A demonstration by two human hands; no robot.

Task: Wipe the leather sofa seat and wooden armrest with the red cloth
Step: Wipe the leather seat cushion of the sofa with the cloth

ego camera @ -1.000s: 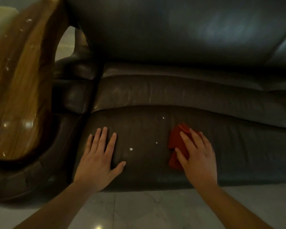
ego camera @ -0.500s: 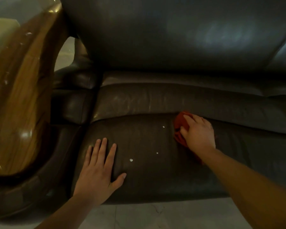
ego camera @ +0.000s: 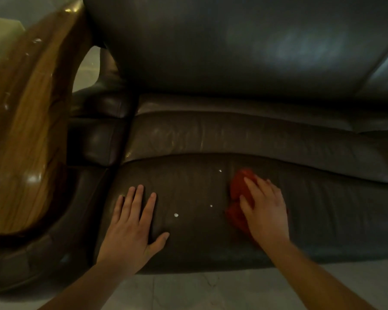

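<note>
1. Seat (ego camera: pixel 323 211): dark leather cushion, front edge toward the camera. Surface creased, with a dull sheen.
2. Cloth (ego camera: pixel 239 191): red, bunched, lying on the seat right of centre. Its left part shows; the rest is covered by the right hand.
3. Right hand (ego camera: pixel 266 211): palm down on the cloth, fingers loosely curved over it and pressing it to the leather. Whether the fingers grip the fabric or only press it cannot be told.
4. Left hand (ego camera: pixel 132 224): flat on the seat near its left end, fingers extended and slightly spread, thumb out to the right. It has hold of nothing.
5. Specks (ego camera: pixel 176 215): three small white spots on the leather between the hands. One lies near the left thumb, one just left of the cloth, one near the seat's rear edge. What they are cannot be told.
6. Armrest (ego camera: pixel 25 135): glossy wood with bright reflections, at the sofa's left end, well apart from the cloth. Neither hand touches it.
7. Backrest (ego camera: pixel 233 52): dark leather, behind the seat.
8. Floor (ego camera: pixel 211 289): pale, marbled, in front of the sofa.
9. Containers: none in view.
</note>
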